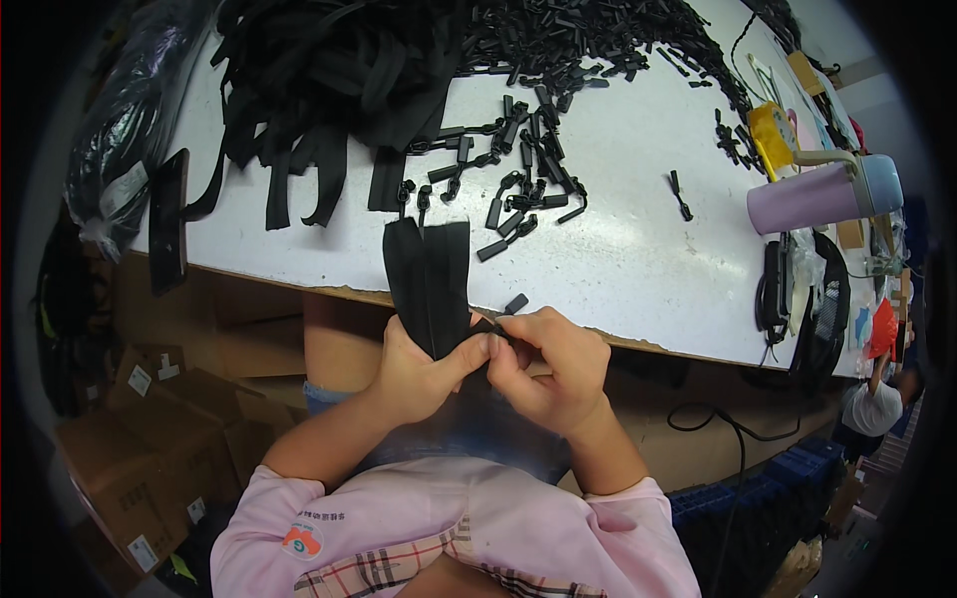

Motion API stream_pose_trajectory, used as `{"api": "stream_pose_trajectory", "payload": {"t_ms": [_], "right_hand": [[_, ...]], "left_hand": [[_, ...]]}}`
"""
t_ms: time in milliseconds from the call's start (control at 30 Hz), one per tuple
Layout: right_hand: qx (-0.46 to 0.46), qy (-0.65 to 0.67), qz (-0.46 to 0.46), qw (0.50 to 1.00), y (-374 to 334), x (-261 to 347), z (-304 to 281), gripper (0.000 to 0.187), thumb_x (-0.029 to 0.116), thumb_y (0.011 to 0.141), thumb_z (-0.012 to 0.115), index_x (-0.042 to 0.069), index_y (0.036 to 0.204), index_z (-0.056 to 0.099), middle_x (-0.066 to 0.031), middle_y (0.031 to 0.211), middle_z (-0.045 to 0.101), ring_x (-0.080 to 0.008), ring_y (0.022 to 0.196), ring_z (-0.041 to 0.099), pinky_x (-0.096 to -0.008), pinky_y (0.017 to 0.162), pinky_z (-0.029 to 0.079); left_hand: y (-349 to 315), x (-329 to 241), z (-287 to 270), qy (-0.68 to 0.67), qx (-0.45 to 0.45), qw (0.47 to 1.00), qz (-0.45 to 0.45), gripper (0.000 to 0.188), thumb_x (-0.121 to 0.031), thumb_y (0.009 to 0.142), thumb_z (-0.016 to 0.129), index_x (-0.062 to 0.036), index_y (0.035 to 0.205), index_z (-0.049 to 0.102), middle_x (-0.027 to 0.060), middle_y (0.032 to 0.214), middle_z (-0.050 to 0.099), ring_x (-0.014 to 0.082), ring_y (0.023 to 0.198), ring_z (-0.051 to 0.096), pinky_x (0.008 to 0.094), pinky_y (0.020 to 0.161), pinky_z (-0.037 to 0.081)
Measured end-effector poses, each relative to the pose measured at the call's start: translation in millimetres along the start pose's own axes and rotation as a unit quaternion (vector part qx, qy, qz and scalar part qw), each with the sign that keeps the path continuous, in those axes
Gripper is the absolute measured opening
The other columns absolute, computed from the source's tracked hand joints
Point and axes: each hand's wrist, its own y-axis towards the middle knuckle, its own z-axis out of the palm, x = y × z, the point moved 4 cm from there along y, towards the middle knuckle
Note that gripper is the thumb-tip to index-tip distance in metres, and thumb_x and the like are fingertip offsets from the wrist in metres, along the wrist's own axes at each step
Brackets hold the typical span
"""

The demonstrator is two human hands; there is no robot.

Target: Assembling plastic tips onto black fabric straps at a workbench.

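Note:
My left hand (417, 371) is closed around black zipper tape (427, 279), which stands up from it over the table's front edge. My right hand (553, 367) pinches a black zipper slider, whose pull tab (515, 304) sticks out above the fingers. Both hands meet at the tape's near end, and the fingers hide how slider and tape join there. Two zipper pulls (424, 202) lie right at the tape's far end; whether they are attached I cannot tell. More loose zipper sliders (528, 159) are scattered on the white table (628, 269) beyond my hands.
A heap of black zipper tape (339, 70) and a large pile of sliders (588, 35) cover the table's back. A dark phone (168, 221) overhangs the left edge. At right lie a purple tumbler (805, 202) and a yellow tool (772, 135). Cardboard boxes (159, 448) stand lower left; another person (870, 411) is far right.

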Motion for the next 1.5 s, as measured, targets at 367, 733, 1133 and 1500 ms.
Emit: {"api": "stream_pose_trajectory", "payload": {"t_ms": [367, 733, 1133, 1500], "right_hand": [[0.041, 0.227, 0.132, 0.964, -1.0, -10.1, 4.6, 0.01, -0.003, 0.067, 0.06, -0.002, 0.075, 0.055, -0.0016, 0.056, 0.051, -0.0043, 0.044, 0.045, -0.0178, 0.041, 0.036], [0.062, 0.114, 0.102, 0.986, 14.3, 3.0, 7.1, 0.031, 0.006, 0.062, 0.067, 0.0, 0.09, 0.055, -0.0058, 0.068, 0.05, -0.0089, 0.047, 0.045, -0.0193, 0.042, 0.036], [-0.002, 0.387, 0.208, 0.898, 4.2, -16.1, 0.4, 0.004, -0.005, 0.074, 0.054, -0.002, 0.072, 0.051, -0.0049, 0.076, 0.049, -0.0043, 0.056, 0.047, -0.0161, 0.047, 0.038], [0.001, 0.265, 0.147, 0.953, -4.6, -18.7, 6.7, 0.005, -0.003, 0.072, 0.055, -0.001, 0.07, 0.051, -0.003, 0.068, 0.05, -0.0034, 0.05, 0.043, -0.0155, 0.044, 0.033]], "left_hand": [[-4.9, -30.5, 2.0, 0.04, 0.021, 0.989, 0.142, 0.008, -0.003, 0.077, 0.056, 0.0, 0.084, 0.053, 0.0052, 0.082, 0.054, 0.0083, 0.069, 0.051, 0.0201, 0.063, 0.041], [0.4, -15.0, -11.9, 0.118, -0.034, 0.992, 0.026, 0.018, -0.015, 0.077, 0.059, 0.0004, 0.086, 0.055, 0.0039, 0.074, 0.057, 0.0071, 0.067, 0.052, 0.0213, 0.06, 0.043], [1.2, -13.7, -6.6, -0.011, 0.043, 0.999, 0.005, 0.031, -0.022, 0.072, 0.065, -0.0014, 0.091, 0.053, -0.0012, 0.068, 0.049, 0.0038, 0.058, 0.044, 0.0178, 0.05, 0.036], [-2.8, -14.8, 3.8, 0.025, -0.023, 0.998, 0.057, 0.016, -0.009, 0.075, 0.061, -0.0021, 0.088, 0.054, 0.0009, 0.065, 0.052, 0.0044, 0.053, 0.047, 0.0175, 0.044, 0.037]]}}
